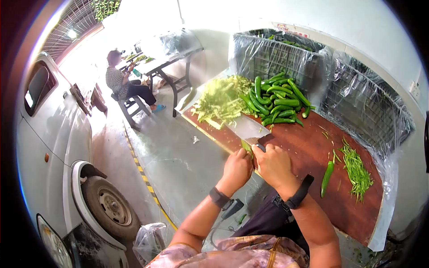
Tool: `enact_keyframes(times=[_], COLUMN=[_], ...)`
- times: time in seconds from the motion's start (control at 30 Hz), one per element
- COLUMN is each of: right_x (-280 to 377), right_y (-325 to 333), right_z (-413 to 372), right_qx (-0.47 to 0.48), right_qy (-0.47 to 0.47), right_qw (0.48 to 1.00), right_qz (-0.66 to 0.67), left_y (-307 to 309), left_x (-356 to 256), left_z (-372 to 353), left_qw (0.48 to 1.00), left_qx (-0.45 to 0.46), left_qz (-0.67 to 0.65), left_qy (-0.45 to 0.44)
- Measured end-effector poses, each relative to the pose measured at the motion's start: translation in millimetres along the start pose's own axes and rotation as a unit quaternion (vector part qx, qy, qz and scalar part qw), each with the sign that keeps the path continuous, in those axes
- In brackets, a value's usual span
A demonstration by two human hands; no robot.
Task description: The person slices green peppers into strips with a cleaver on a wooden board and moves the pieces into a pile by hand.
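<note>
My right hand (pixel 275 166) is closed around the dark handle of a broad-bladed knife (pixel 251 128), its blade pointing away to the upper left over the board. Beside it, my left hand (pixel 237 169) is closed at the table's near edge, on a green pepper (pixel 246 146) whose tip shows past the fingers. Beyond the blade lies a heap of pale green cut pepper pieces (pixel 222 98). Whole long green peppers (pixel 279 100) are piled to the right of that heap. One single pepper (pixel 327 178) lies apart, near a bunch of thin green stems (pixel 357 172).
The reddish-brown table (pixel 308 147) has plastic sheeting along its edges. Plastic-lined crates (pixel 277 56) stand behind it, against the wall. A white vehicle (pixel 58 134) is on the left. Farther back, another person (pixel 118 80) sits on a stool by a second table (pixel 163 62).
</note>
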State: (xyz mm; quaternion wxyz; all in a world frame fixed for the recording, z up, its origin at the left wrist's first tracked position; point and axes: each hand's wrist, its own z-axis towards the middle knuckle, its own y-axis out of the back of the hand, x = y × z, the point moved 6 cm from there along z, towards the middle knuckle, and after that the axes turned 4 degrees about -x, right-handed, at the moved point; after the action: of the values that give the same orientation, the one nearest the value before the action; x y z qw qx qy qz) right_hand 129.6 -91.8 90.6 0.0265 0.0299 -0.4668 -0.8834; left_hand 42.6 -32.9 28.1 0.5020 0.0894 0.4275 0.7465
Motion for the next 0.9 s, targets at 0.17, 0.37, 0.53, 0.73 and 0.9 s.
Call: enact_keyframes(times=[0.17, 0.37, 0.53, 0.73, 0.9], right_x=[10, 13, 16, -9, -30], right_y=[11, 26, 16, 63, 105], right_z=[13, 19, 5, -32, -85], right_qx=[-0.053, -0.087, -0.014, -0.134, -0.177], right_qy=[0.042, 0.126, 0.152, 0.027, -0.047], right_qw=[0.997, 0.975, 0.972, 0.987, 0.983], right_qz=[-0.025, -0.162, -0.180, -0.083, -0.024], left_y=[-4, -2, 0, -7, 4], left_x=[4, 1, 2, 2, -12], left_z=[-4, -4, -2, 5, 22], left_qw=[1.000, 1.000, 1.000, 0.996, 0.997], left_qx=[-0.016, -0.016, 0.005, -0.011, -0.014], left_qz=[-0.012, -0.002, -0.002, 0.073, 0.074], left_qy=[-0.007, -0.020, 0.015, -0.046, -0.025])
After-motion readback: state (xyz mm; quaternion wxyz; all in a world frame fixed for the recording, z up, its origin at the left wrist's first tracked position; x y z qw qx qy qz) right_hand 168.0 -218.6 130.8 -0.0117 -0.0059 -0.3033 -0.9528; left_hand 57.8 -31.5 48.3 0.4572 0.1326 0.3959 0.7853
